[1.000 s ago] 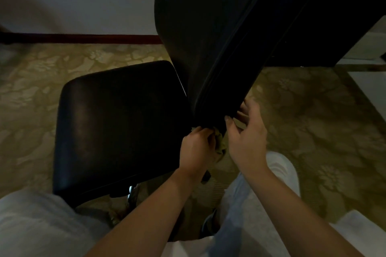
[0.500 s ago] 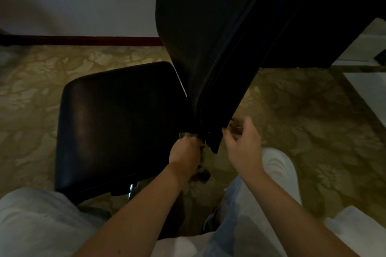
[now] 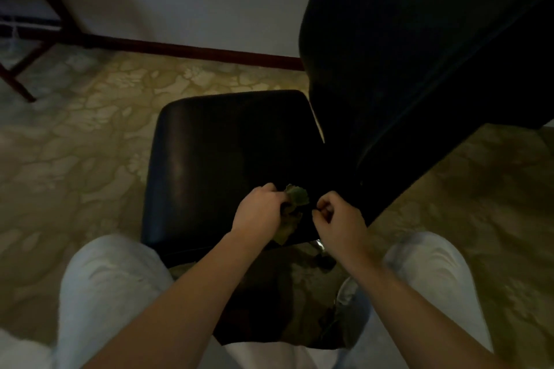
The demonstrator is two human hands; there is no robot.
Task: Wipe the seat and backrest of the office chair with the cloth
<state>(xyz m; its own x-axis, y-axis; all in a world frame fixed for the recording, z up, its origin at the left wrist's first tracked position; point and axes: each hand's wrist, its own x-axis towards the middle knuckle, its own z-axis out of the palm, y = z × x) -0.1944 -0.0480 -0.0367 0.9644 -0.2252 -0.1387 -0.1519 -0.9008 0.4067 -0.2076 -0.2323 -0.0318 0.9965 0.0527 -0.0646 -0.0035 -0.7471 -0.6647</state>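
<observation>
The black office chair stands in front of me, its seat (image 3: 209, 165) in mid-frame and its tall dark backrest (image 3: 389, 69) rising on the right. My left hand (image 3: 259, 211) grips a crumpled greenish cloth (image 3: 296, 196) at the seat's near right corner. My right hand (image 3: 338, 219) is just beside it, fingers curled, close to the backrest's lower edge; whether it pinches anything is too dark to tell.
Patterned beige carpet (image 3: 75, 144) surrounds the chair. A white wall with a dark red skirting board (image 3: 195, 49) runs behind. A dark wooden furniture leg (image 3: 18, 81) stands at the far left. My knees in light trousers (image 3: 105, 278) flank the chair base.
The view has swung so the seat sits centred. My left hand has moved with the cloth from the backrest's lower edge onto the seat corner, and my right hand's fingers have curled in.
</observation>
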